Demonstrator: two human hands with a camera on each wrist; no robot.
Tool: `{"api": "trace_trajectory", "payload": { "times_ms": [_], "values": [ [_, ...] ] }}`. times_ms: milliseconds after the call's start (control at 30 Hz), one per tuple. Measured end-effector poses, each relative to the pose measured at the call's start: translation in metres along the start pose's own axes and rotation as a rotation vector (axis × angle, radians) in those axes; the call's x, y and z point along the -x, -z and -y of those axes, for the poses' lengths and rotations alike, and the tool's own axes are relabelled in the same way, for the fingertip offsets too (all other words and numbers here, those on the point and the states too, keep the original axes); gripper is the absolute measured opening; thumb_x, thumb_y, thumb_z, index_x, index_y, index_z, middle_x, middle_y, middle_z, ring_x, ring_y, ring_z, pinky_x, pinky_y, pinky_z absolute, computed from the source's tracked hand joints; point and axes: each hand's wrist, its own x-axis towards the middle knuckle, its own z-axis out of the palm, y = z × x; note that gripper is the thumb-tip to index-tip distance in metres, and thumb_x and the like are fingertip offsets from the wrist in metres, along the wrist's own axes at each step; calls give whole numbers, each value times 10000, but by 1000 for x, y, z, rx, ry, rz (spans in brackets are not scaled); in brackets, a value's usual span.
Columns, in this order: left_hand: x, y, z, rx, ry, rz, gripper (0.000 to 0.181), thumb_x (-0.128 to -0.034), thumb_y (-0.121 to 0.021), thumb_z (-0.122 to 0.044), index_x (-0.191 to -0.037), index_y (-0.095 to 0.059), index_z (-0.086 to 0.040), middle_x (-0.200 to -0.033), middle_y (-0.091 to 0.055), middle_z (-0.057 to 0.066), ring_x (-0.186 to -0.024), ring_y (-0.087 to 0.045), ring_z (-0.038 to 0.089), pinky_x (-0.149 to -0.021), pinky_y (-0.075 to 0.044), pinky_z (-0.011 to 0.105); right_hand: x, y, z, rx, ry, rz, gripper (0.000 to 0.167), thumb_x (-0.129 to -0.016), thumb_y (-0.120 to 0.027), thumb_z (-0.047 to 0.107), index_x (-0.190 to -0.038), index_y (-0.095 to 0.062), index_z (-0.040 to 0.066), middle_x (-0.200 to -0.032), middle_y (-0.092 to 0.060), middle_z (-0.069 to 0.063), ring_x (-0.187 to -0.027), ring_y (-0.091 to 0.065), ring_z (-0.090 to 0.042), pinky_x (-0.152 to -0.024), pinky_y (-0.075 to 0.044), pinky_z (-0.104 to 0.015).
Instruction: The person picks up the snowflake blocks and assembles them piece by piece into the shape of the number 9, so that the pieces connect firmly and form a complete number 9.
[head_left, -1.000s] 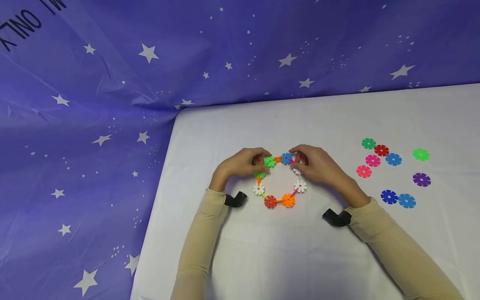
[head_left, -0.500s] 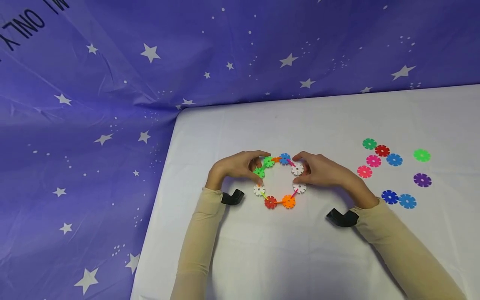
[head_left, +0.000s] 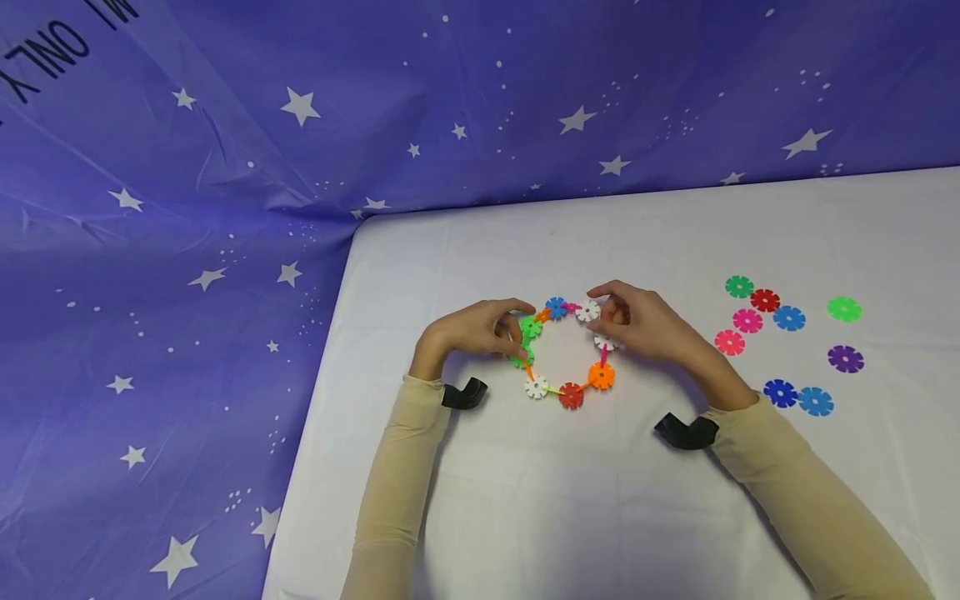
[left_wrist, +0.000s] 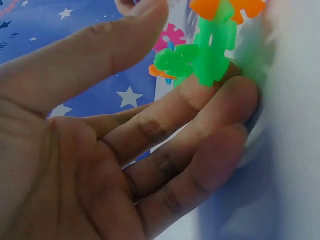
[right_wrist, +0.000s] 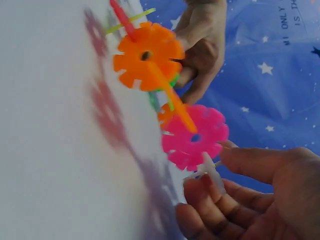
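A ring of slotted plastic interlocking discs in several colours stands on the white table; its red disc and orange disc are at the near side. My left hand curls around the ring's left side. In the left wrist view, its fingers touch a green disc, while the thumb lies apart from it. On the other side, my right hand holds the ring by the white discs. The right wrist view shows a white disc, edge-on, between thumb and fingers, below a pink disc.
Several loose discs lie to the right, among them a purple disc, a light green disc, a dark blue disc and a red disc. A purple star-printed cloth hangs behind the white table.
The ring has turned counterclockwise: its near discs moved right, its right-hand discs moved up and its far discs moved left. My right hand went down, then back up along the ring.
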Motion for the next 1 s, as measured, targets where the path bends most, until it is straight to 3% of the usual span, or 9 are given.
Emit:
{"api": "trace_trajectory", "payload": {
  "times_ms": [233, 467, 667, 1000],
  "values": [
    [2, 0, -4, -98, -6, -32, 888, -769, -848, -262, -1492, -364, -85, -909, -685, 2, -796, -619, 117, -801, -473, 257, -3, -2, -8, 30, 36, -79, 351, -915, -697, 156, -1216, -607, 0, -837, -617, -77, -710, -511, -187, -627, -423, -212],
    [-2, -3, -8, -170, 0, -47, 865, -758, -855, -303, -1466, -409, -84, -854, -656, 12, -753, -579, 112, -766, -459, 240, -3, 0, -12, 24, 25, -23, 389, -915, -699, 166, -1247, -585, -1, -872, -612, -84, -744, -517, -193, -650, -436, -207],
    [-3, -6, -12, -181, 26, -45, 832, -773, -845, -287, -1457, -420, -79, -823, -644, 3, -731, -568, 109, -737, -451, 235, -3, 2, -15, 12, 20, 23, 401, -909, -701, 133, -1266, -570, 4, -903, -613, -87, -774, -534, -199, -673, -451, -184],
    [0, -8, -17, -127, 69, -44, 926, -775, -841, -310, -1493, -307, -72, -788, -668, -9, -694, -575, 94, -738, -444, 236, -2, 1, -16, 13, 51, 20, 383, -895, -707, 90, -1256, -599, 20, -915, -641, -72, -783, -548, -190, -691, -456, -185]
  ]
}}
